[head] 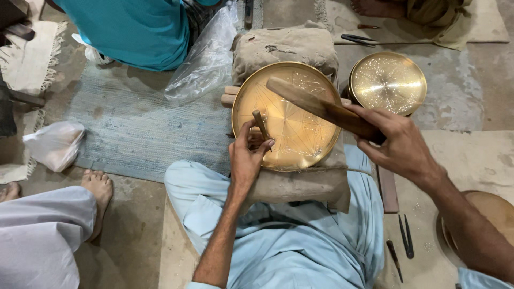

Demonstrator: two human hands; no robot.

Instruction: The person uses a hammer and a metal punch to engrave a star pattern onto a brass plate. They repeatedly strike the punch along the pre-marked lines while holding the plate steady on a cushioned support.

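Plate (300,128), round polished brass, finely line-engraved.

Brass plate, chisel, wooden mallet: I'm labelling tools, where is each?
Brass plate (300,134), head view, bare engraved face.
Chisel (261,124), head view, shaft above the left hand's fingers.
Wooden mallet (305,99), head view, mid-length.
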